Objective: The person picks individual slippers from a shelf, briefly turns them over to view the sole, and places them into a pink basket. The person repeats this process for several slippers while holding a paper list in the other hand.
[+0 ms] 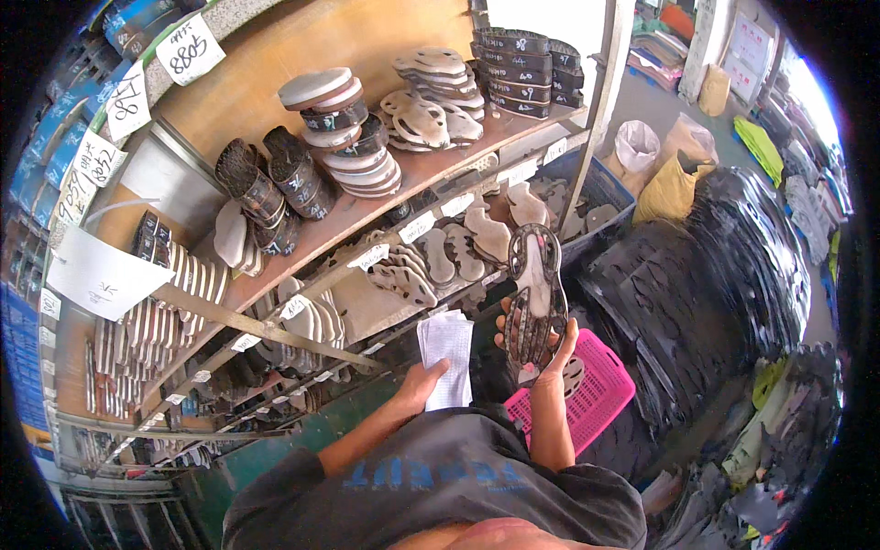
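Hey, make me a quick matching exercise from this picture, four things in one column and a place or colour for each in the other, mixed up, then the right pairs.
Things:
1. Sheets of paper
2. Sole-shaped piece
3. Perforated basket
4. Bulky heap

Places and colours:
A. Bright pink
B. In the right hand
C. Mostly black, to the right of the perforated basket
D. In the left hand

Right pairs: 1-D, 2-B, 3-A, 4-C.

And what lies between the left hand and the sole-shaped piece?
In the head view: white papers held by the left hand, then a dark gap, then fingers of the right hand at the edge of the sole-shaped piece.
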The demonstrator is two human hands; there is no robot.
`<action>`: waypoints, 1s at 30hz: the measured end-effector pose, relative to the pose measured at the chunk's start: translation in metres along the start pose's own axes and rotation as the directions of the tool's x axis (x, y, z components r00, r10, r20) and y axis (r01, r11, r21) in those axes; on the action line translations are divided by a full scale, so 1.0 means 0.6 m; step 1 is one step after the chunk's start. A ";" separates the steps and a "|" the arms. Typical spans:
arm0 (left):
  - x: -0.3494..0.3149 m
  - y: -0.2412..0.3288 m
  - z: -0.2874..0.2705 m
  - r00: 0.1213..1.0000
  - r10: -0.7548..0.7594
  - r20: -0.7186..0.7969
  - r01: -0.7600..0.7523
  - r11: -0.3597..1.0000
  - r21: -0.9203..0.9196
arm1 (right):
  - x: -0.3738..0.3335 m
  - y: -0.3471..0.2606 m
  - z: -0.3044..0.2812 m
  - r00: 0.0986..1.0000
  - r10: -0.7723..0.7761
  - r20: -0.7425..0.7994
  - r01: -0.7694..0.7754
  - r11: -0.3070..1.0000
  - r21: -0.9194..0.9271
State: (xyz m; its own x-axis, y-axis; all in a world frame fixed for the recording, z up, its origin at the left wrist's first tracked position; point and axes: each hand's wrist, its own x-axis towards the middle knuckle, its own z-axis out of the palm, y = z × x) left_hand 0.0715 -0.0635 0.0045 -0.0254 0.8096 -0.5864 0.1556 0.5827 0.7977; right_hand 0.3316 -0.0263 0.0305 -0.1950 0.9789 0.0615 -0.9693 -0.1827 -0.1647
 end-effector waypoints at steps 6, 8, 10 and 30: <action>0.017 -0.023 -0.009 0.999 -0.025 0.023 0.024 0.999 0.028 | 0.005 0.003 0.007 1.000 0.023 0.006 -0.023 0.999 0.038; 0.020 -0.031 -0.013 0.998 -0.033 0.054 0.031 0.999 0.034 | 0.004 0.003 0.006 0.999 0.028 0.021 -0.029 0.999 0.038; 0.022 -0.033 -0.012 0.996 -0.084 0.035 0.083 0.996 0.035 | 0.003 0.003 0.003 0.999 0.037 0.021 -0.038 0.997 0.059; 0.015 -0.018 -0.001 0.997 -0.035 0.063 0.046 0.983 -0.178 | 0.018 -0.010 0.005 0.998 0.056 -0.041 -0.050 0.988 0.146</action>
State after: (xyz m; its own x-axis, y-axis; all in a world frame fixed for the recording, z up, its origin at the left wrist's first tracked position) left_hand 0.0688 -0.0627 -0.0095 0.0311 0.7827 -0.6216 -0.0242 0.6223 0.7824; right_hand 0.3348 -0.0151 0.0353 -0.2427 0.9700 0.0115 -0.9699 -0.2424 -0.0218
